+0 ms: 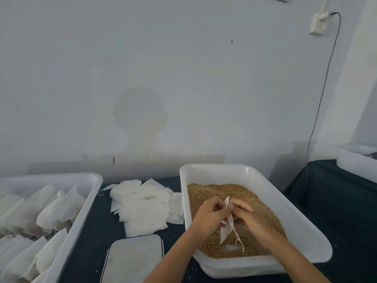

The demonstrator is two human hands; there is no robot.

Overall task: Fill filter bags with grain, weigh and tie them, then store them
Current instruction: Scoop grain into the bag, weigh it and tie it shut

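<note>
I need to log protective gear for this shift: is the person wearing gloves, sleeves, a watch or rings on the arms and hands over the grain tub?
No gear shows. Both forearms are bare as far as the frame's lower edge, with no sleeve in view. The left hand and the right hand are ungloved. No watch, bracelet or ring is visible on either wrist or on the fingers that show.

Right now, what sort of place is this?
Probably a small hand-packing workstation: a white tub of grain, a pile of empty filter bags on the dark table, and a tray of filled bags.
</note>
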